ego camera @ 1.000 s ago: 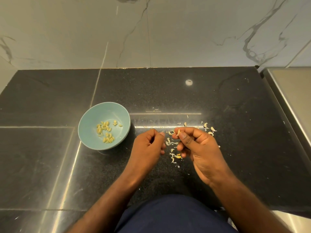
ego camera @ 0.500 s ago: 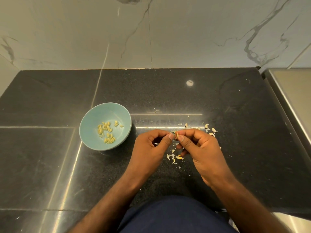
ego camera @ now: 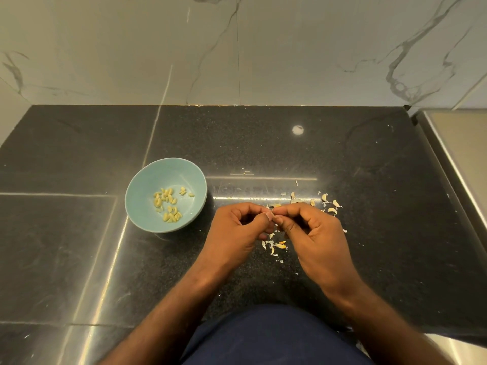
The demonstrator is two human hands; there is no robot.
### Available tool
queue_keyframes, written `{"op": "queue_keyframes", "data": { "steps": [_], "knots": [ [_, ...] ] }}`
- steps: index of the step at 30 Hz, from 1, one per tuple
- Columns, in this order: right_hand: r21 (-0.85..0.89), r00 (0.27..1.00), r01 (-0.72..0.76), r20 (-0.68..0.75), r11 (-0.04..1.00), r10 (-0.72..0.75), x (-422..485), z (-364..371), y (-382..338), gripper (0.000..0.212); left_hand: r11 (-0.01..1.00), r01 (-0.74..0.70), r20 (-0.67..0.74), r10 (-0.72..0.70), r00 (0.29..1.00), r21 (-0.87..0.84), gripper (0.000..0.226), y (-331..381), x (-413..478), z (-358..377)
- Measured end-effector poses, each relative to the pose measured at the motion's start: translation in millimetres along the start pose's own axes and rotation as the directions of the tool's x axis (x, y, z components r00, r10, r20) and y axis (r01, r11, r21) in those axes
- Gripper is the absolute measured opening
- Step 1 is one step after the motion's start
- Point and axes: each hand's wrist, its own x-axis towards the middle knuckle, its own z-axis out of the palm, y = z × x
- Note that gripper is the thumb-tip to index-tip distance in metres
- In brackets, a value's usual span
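My left hand (ego camera: 238, 230) and my right hand (ego camera: 313, 233) meet above the black counter (ego camera: 342, 159), thumbs and forefingers pinching one small pale seed (ego camera: 272, 210) between them; most of the seed is hidden by my fingertips. A light blue bowl (ego camera: 143, 206) to the left of my hands holds several peeled yellowish seeds (ego camera: 168, 202). Scattered husk bits (ego camera: 274, 246) lie under and between my hands, and more shell pieces (ego camera: 329, 204) lie just beyond my right hand.
A marble wall (ego camera: 237, 48) rises behind the counter. A steel surface (ego camera: 463, 154) borders the counter on the right. My dark blue clothing (ego camera: 268, 335) fills the bottom edge of the view.
One second ago my hands were a little apart, the right one holding the seed. They came together, and both now pinch the seed.
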Motion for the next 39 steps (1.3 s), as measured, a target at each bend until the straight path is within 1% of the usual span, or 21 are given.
{"op": "queue_keyframes", "data": {
  "steps": [7,15,22,26,29,32,36,39],
  "knots": [
    [0.028,1.000,-0.007,-0.005,1.000,0.007,1.2,0.1,1.4,0.015,1.000,0.001,-0.012,-0.001,1.000,-0.018,0.011,1.4,0.5,0.4],
    [0.030,1.000,-0.019,0.001,0.999,0.019,0.3,0.3,2.6,0.017,0.999,0.004,0.022,-0.003,1.000,-0.035,0.009,0.9,-1.4,-2.0],
    [0.024,1.000,-0.018,0.015,1.000,0.017,0.9,1.7,2.3,0.012,1.000,-0.011,0.015,0.012,1.000,-0.012,0.006,0.6,-1.8,-4.0],
    [0.039,0.999,-0.008,0.034,0.999,0.007,0.7,3.9,0.4,0.013,1.000,-0.010,-0.003,0.010,1.000,0.005,0.006,-1.2,-0.6,-4.9],
    [0.050,0.999,-0.018,0.035,0.999,0.016,1.6,5.0,0.6,0.014,1.000,0.008,-0.024,-0.008,1.000,-0.012,0.008,-3.2,-0.6,-4.1],
    [0.033,0.999,-0.015,0.036,0.999,0.014,2.8,3.2,1.0,0.017,0.999,0.027,-0.022,-0.028,0.999,-0.041,0.011,-2.9,0.6,-2.8],
    [0.010,0.997,-0.017,0.078,1.000,0.016,2.6,0.8,-1.1,0.024,0.998,0.028,-0.039,-0.030,0.999,-0.059,0.011,-3.8,1.4,-3.2],
    [-0.002,0.998,-0.018,0.052,1.000,0.018,2.6,1.9,2.2,0.023,0.995,0.048,-0.029,-0.051,0.998,-0.092,0.011,-4.2,1.0,-3.9]
  ]
}}
